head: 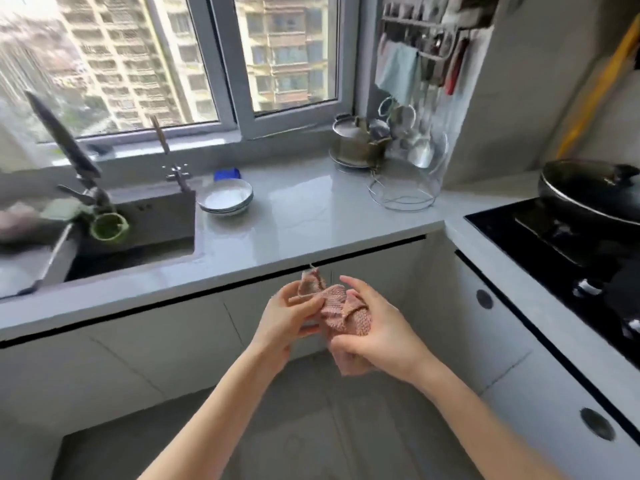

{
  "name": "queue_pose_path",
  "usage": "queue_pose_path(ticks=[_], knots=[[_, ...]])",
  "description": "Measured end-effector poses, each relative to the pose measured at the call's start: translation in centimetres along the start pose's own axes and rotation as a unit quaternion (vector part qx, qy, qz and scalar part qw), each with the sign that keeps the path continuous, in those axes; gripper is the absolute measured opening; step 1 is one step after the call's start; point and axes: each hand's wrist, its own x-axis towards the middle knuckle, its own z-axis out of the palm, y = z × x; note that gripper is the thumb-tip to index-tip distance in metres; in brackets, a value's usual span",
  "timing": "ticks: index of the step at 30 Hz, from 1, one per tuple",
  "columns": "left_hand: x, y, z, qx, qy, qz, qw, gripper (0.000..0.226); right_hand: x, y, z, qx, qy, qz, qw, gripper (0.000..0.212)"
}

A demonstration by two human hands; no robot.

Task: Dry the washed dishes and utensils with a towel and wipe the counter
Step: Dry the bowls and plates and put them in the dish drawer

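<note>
1. Head view: two bare hands held together in the air at 6 o'clock from the picture's middle, in front of the cabinet doors, below the front edge of the surface (pixel 311 216).
2. Left hand (pixel 287 317): thumb and fingers pinching the upper bunch of one pink towel (pixel 341 313).
3. Right hand (pixel 377 334): curled round the same towel from its 3 o'clock side, one end hanging out below the palm.
4. Towel: crumpled, wholly between the two hands, clear of the surface.
5. Bowls (pixel 227 199): one stack of shallow white ones, exact number hard to tell, on the surface at 11 o'clock from the hands, just beside the sink (pixel 138 251).
6. One blue thing (pixel 227 174) at the stack's 12 o'clock, too blurred to name.
7. Sink: two taps, a tall dark tap (pixel 65 140) and a small cross-handled tap (pixel 175 169); one green cup (pixel 109 228) near the dark one's foot.
8. Far corner at 1 o'clock: one lidded metal pot (pixel 356 143), one wire stand (pixel 405 188) at its 4 o'clock, one wall rack (pixel 433 46) above with one pale blue cloth (pixel 398 74) hanging.
9. At 3 o'clock: one black hob (pixel 554 237) carrying one dark pan (pixel 588 192); two round pulls (pixel 484 299), (pixel 597 423) on the cabinet fronts beneath.
</note>
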Motion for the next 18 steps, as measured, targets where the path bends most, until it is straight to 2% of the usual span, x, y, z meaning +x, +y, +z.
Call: queue_pose_path(ticks=[5,8,14,18], knots=[[4.0,3.8,-8.1,-0.007,0.140,0.050,0.989,0.006,8.6,-3.5,3.5,-0.076,0.014,-0.021,0.997,0.053],[6.8,5.3,-11.9,0.003,0.185,0.055,0.981,0.008,13.7,-5.3,5.1,-0.107,0.003,-0.050,0.993,0.038],[14.9,7.6,-18.6,0.028,0.203,0.003,0.979,0.022,25.5,-7.3,6.2,-0.045,0.032,-0.072,0.996,0.035],[23.0,7.8,-22.6,0.043,0.244,-0.036,0.968,0.020,34.3,-8.1,5.3,-0.015,0.045,-0.079,0.996,0.038]])
